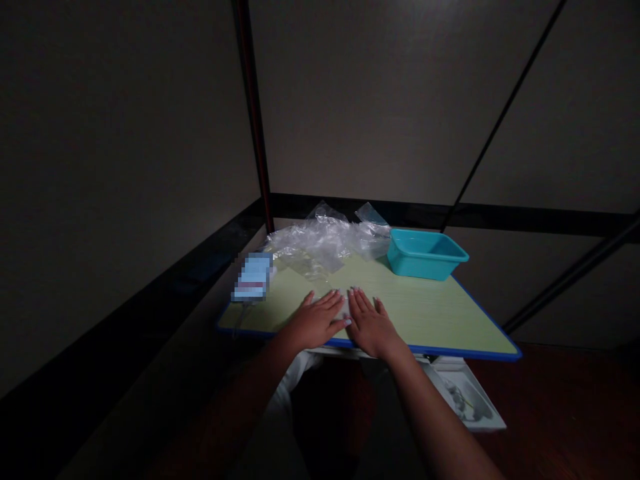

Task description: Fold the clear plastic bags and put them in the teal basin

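Both hands rest palm down at the near edge of a pale yellow-green table [435,313] with a blue rim. My left hand [317,322] lies open, its thumb pointing toward the other hand. Just right of it, my right hand [369,323] is also flat, fingers stretched forward. A small pale, see-through piece [345,307] shows between the hands; its outline is partly covered. Beyond them, a loose heap of clear plastic bags [325,240] spreads over the back of the table.
A turquoise plastic basin [425,260] stands at the back right. On the left lies a pixelated light-blue object [254,277]. Walls rise behind and to the left. Below the table on the right is an open white box [467,397].
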Available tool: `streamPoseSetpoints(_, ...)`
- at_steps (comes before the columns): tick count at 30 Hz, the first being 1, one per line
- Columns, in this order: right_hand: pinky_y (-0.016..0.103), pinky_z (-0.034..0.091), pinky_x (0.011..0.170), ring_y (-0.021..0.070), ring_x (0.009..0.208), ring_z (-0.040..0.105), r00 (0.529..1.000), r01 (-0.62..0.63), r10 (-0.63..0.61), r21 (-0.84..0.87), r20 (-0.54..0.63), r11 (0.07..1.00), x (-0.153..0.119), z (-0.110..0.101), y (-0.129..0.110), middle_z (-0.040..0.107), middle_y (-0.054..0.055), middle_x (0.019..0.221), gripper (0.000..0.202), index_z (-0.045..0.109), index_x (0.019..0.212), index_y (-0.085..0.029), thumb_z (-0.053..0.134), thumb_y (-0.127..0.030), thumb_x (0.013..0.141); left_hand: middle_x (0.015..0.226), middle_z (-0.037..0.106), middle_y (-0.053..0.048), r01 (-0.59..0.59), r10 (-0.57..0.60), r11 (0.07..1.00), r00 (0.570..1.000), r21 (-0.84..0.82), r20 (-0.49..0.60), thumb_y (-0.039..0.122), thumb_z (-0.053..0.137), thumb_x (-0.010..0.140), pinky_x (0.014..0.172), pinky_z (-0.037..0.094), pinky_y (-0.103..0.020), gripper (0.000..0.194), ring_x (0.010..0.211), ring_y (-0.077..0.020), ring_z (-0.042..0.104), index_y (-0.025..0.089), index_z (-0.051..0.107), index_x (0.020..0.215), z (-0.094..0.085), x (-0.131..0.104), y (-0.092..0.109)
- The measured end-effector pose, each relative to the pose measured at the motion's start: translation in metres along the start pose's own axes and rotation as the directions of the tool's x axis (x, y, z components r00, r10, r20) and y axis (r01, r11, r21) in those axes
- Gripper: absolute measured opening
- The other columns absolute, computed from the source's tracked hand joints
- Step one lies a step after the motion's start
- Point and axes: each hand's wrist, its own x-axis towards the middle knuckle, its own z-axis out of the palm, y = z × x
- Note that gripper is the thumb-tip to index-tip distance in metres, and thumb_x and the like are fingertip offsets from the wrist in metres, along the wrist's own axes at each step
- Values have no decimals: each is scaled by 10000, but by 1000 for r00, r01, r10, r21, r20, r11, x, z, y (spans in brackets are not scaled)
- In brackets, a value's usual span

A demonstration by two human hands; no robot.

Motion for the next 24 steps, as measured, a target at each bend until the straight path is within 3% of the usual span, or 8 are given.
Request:
streamPoseSetpoints(9,488,92,1116,203,1405,75,999,24,-26,-75,-26,997,-16,0,38,110,105,1524,600,150,1464,-97,180,-379,936,1492,273,-85,-4,5,1000,1000,13,-26,526,303,926,1118,111,-500,588,1387,-197,219,206,293,1419,1,0,-2)
streamPoseSetpoints(13,505,98,1113,218,1400,108,999,1,-4,-92,-32,996,-16,-2,53,134,111,1518,599,171,1463,-105,214,-371,929,1478,316,-87,-184,185,983,978,13,-102,520,379,909,1108,184,-463,545,1372,-213,259,228,393,1368,-5,11,2)
streamPoseSetpoints(19,514,105,1113,214,1400,102,998,48,-51,-63,-45,997,-16,-2,64,137,89,1517,585,183,1465,-143,202,-396,938,1366,475,-85,-448,446,894,883,15,-149,453,465,892,1047,317,-374,401,1243,-234,437,238,567,1215,-8,37,6)
streamPoseSetpoints(21,518,117,1110,212,1399,109,996,70,-73,-56,-51,996,-16,-1,68,138,88,1516,582,171,1468,-148,206,-390,940,1291,531,-89,-477,473,879,868,12,-152,452,469,890,1020,347,-362,376,1192,-233,474,229,597,1164,-7,40,6)
streamPoseSetpoints(24,527,140,1104,218,1396,125,993,100,-102,-45,-58,994,-16,-1,73,138,89,1516,584,145,1472,-164,241,-372,935,1216,551,-98,-454,447,891,879,-4,-167,470,507,861,969,391,-353,390,1132,-239,499,211,596,1140,-6,40,6)
